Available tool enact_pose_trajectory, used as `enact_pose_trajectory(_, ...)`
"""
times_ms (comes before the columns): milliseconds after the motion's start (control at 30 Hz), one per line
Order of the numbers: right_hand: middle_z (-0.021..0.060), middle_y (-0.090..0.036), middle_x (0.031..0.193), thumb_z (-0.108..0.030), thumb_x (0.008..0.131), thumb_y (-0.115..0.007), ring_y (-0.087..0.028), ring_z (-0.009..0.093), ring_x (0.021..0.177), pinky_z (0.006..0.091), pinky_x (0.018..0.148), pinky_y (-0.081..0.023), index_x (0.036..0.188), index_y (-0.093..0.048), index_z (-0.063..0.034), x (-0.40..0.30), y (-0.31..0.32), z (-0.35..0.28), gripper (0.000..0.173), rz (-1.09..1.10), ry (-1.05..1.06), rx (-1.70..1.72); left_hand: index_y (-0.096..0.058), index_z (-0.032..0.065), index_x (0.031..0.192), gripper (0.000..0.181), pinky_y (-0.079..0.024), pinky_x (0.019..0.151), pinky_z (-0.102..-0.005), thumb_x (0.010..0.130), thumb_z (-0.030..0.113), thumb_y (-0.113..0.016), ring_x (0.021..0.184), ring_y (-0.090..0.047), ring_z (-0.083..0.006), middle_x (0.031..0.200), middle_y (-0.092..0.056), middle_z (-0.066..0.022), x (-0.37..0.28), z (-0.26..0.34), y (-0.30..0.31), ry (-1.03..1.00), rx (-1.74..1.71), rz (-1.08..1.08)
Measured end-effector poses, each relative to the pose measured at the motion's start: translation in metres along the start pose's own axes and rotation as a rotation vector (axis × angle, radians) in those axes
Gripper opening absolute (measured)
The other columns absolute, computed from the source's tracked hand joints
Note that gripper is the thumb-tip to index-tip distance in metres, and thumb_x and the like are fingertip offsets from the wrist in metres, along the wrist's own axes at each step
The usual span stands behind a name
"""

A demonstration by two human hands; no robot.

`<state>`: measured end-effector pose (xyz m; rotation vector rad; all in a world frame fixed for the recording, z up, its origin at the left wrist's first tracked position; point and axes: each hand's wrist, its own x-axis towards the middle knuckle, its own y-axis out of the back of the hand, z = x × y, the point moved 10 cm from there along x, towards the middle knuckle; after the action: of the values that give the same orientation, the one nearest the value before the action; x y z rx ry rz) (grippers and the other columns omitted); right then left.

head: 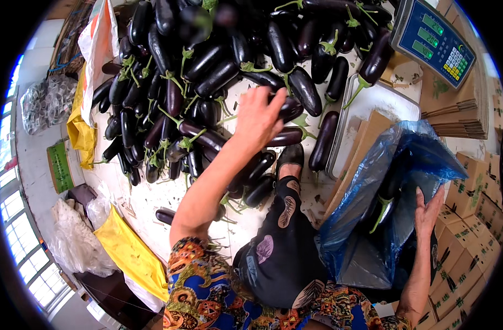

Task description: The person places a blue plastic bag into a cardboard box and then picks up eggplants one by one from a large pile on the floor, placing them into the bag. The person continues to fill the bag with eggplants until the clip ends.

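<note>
My left hand (257, 117) reaches over a heap of dark purple eggplants (216, 78). Its blurred fingers lie across one eggplant (291, 109); whether they grip it cannot be told. At the right, my right hand (429, 210) holds the side of a blue plastic bag (359, 194), which gapes wide beside my leg. Inside the bag lie eggplants, one with a green stem (383, 210) showing; the bag's depth is dark. A sheet of cardboard (354, 152) stands along the bag's left side.
A digital scale display (435, 39) with lit digits rises above a metal weighing tray (346, 123). Printed cartons (462, 247) are stacked at right, flattened cardboard (458, 115) behind them. Yellow sacking (132, 251) and clear plastic (78, 243) lie at left. My shoe (290, 159) stands among eggplants.
</note>
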<state>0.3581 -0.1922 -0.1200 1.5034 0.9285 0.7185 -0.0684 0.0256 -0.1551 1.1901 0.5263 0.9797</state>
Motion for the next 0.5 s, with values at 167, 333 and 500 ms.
enact_pose_trajectory(167, 0.0268, -0.034, 0.142, -0.030, 0.091, -0.060, -0.033, 0.039, 0.132, 0.0415, 0.109, -0.026, 0.141, -0.027, 0.0055, 0.002, -0.003, 0.005, 0.070, -0.002, 0.001, -0.018, -0.056, 0.0031, 0.120, 0.058, -0.049, 0.085, -0.0355, 0.065, 0.012, -0.072, 0.091, -0.059, -0.0264, 0.099, -0.059, -0.0112, -0.065, -0.100, 0.061, 0.456, -0.381, -0.054)
enact_pose_trajectory(333, 0.0267, -0.032, 0.144, -0.038, 0.091, -0.060, -0.030, 0.037, 0.135, 0.0407, 0.110, -0.025, 0.141, -0.027, 0.0066, 0.005, -0.004, 0.012, 0.075, -0.014, 0.018, 0.014, -0.051, 0.0006, 0.125, 0.058, -0.048, 0.092, -0.0354, 0.076, 0.024, -0.071, 0.103, -0.061, -0.0213, 0.115, -0.062, -0.0107, -0.132, -0.133, 0.055, 0.788, -1.597, 0.064)
enact_pose_trajectory(500, 0.0267, -0.032, 0.144, -0.038, 0.091, -0.060, -0.030, 0.038, 0.135, 0.0414, 0.110, -0.024, 0.142, -0.028, 0.0052, 0.007, -0.007, 0.015, 0.074, -0.014, 0.054, -0.007, -0.044, -0.0028, 0.131, 0.068, -0.046, 0.098, -0.0417, 0.076, 0.027, -0.071, 0.111, -0.057, -0.0321, 0.128, -0.052, -0.0238, -0.148, -0.120, 0.045, 0.684, -1.865, 0.092)
